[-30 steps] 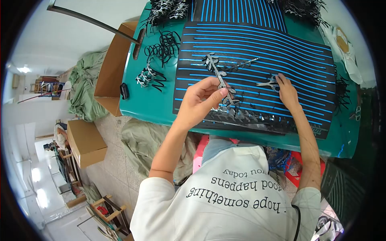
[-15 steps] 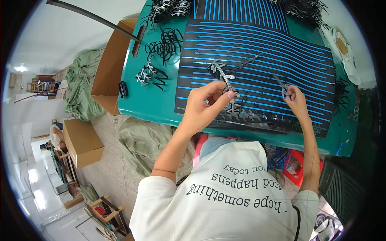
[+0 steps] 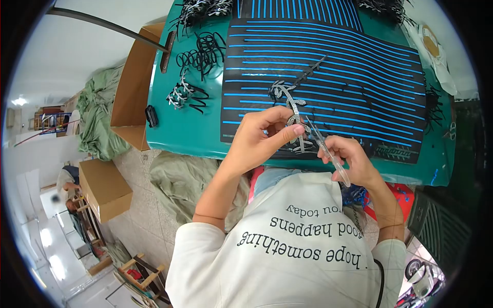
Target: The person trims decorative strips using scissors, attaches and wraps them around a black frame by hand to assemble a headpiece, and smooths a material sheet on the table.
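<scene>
My left hand pinches a black leaf-branch trim covered in small silvery stones, between thumb and forefinger. The trim stands up over the front part of a black mat with blue stripes. In my right hand is a slim pointed tool with a pale, see-through handle; its exact kind is unclear. The tool's tip is close beside the trim, and I cannot tell whether they touch. A dark, thin leafy strip slants across the mat behind the trim.
On the green table lie coiled black strips, silver-and-black leafy pieces and a small black object. A cardboard box adjoins the left edge. Scissors lie at the right. Another person is far left.
My right hand has moved left and toward me, bringing the pointed tool from over the mat to beside the trim. My left hand keeps its pinch on the trim. The view has shifted slightly.
</scene>
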Action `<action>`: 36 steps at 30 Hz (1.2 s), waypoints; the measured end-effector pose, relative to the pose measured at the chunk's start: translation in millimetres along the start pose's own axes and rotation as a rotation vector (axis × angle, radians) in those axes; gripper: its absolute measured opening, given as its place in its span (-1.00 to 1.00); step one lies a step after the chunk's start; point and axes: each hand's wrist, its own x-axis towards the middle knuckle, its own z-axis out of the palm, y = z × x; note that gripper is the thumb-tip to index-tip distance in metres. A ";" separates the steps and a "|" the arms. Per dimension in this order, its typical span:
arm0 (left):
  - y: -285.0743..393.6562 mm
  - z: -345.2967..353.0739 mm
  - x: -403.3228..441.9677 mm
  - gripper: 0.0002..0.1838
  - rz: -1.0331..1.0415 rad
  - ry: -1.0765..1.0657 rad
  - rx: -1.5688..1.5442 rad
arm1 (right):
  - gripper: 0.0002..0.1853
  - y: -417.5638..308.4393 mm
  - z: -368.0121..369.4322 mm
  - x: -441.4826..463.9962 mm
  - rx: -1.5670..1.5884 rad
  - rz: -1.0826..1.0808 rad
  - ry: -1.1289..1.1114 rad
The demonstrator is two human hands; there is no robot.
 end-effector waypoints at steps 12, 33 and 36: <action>6.6 3.5 -6.5 -0.79 -0.038 0.032 0.016 | -0.55 -11.0 -1.5 0.4 -0.069 0.009 -0.006; 17.6 7.0 -13.1 -0.78 -0.048 -0.013 0.154 | -0.50 -8.2 -3.9 -15.5 0.062 0.113 -0.031; 18.4 6.5 -14.7 -0.81 -0.090 -0.046 0.114 | -0.53 -6.7 -1.8 -16.2 0.016 0.104 0.013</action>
